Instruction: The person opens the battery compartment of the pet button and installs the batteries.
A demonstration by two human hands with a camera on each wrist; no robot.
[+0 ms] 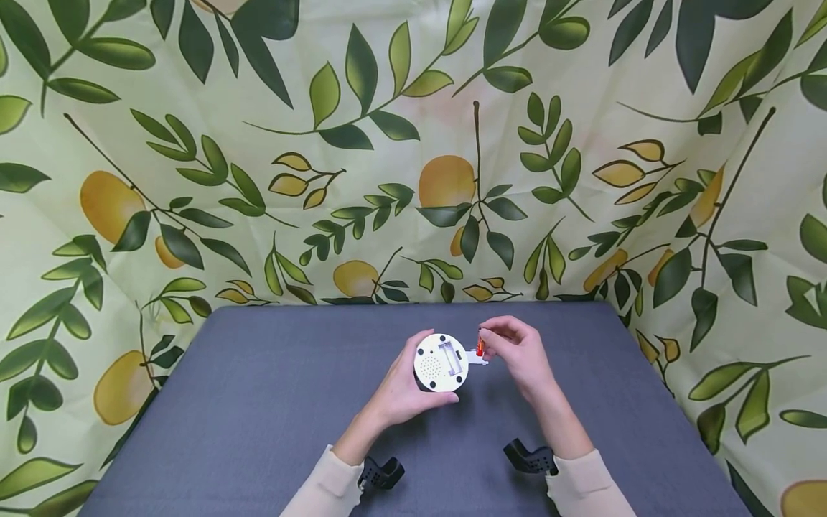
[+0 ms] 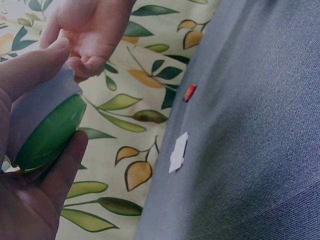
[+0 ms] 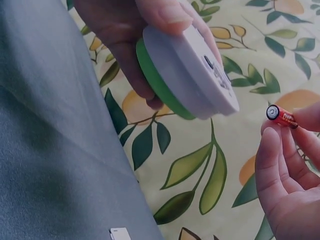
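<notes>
My left hand grips a round white device with a green lower part. Its white underside faces the head camera, showing small dark feet, speaker holes and an uncovered battery compartment in which no battery shows. To the right, my right hand pinches a small red battery between thumb and fingers, apart from the device. In the left wrist view, a white battery cover lies on the table, with another red battery near it.
A grey cloth-covered table spreads beneath both hands. Behind it and along the sides hangs a leaf-and-fruit patterned cloth. Black wrist mounts protrude near both cuffs.
</notes>
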